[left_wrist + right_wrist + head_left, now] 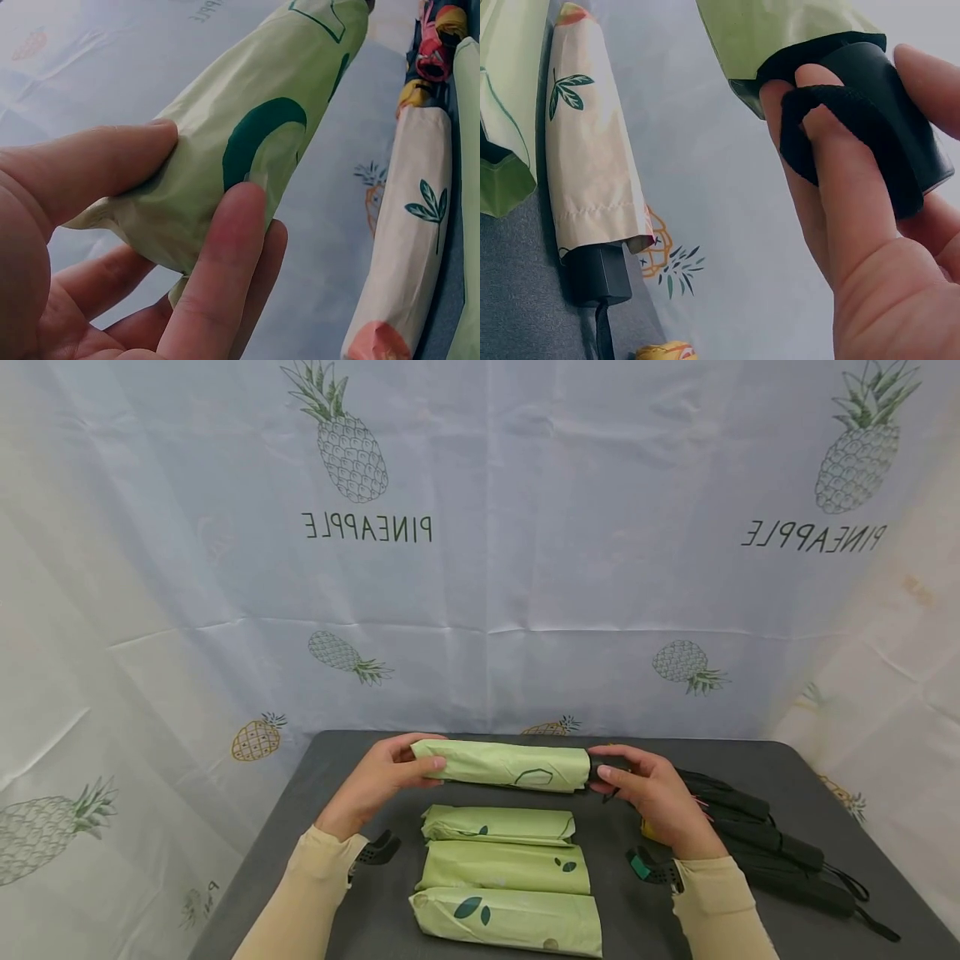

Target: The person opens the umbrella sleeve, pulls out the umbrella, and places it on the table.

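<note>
Both hands hold a folded umbrella in a light green sleeve (pixel 510 766) crosswise above the back of the table. My left hand (pixel 382 781) pinches the sleeve's closed end between thumb and fingers. At the other end, my right hand (pixel 660 797) grips the black handle (pixel 885 97), which sticks out of the sleeve's mouth. A black wrist strap (pixel 847 101) loops over the fingers of that hand. Nearer to me, several light green sleeves (pixel 506 867) lie in a row; whether they contain anything is hard to tell.
Several dark folded umbrellas (pixel 802 847) with straps lie at the table's right. The right wrist view shows a cream-sleeved umbrella (pixel 592 165) with a leaf print on the grey table (pixel 517 300). Behind stands a white curtain (pixel 487 568) printed with pineapples.
</note>
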{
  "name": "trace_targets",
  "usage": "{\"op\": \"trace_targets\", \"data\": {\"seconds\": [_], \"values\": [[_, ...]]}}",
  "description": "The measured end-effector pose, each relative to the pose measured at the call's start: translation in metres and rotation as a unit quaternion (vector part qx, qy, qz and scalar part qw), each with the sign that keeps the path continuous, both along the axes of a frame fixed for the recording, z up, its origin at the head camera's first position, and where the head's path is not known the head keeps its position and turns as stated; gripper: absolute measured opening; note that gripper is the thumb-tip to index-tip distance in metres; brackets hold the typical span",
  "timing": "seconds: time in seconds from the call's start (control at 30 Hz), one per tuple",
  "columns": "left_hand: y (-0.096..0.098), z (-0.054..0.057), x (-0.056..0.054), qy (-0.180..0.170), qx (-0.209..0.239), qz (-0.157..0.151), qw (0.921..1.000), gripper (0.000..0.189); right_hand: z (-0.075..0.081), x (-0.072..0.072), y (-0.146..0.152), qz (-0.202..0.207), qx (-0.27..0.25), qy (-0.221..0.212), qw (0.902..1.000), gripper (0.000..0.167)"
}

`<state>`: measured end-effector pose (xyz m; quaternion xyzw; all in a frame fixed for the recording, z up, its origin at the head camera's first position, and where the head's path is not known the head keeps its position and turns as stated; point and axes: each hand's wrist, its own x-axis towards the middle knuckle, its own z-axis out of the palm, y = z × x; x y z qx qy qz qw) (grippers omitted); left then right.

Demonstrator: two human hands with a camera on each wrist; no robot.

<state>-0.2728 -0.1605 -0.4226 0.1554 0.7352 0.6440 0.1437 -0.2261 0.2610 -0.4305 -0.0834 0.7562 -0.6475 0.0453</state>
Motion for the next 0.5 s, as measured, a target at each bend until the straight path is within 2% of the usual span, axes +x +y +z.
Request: {"op": "trace_targets", "data": {"seconds": [0.2, 0.5], "values": [[0.003, 0.001, 0.001, -0.002, 0.001, -0.002, 1.0, 0.057, -0.005, -0.004, 0.004, 0.004, -0.042, 0.004, 0.9991, 0.055], [0.004, -0.001, -0.001, -0.009, 0.012, -0.009, 0.9999, 0.055, -0.003, -0.003, 0.012, -0.003, -0.075, -0.005, 0.9971, 0.047]]}}
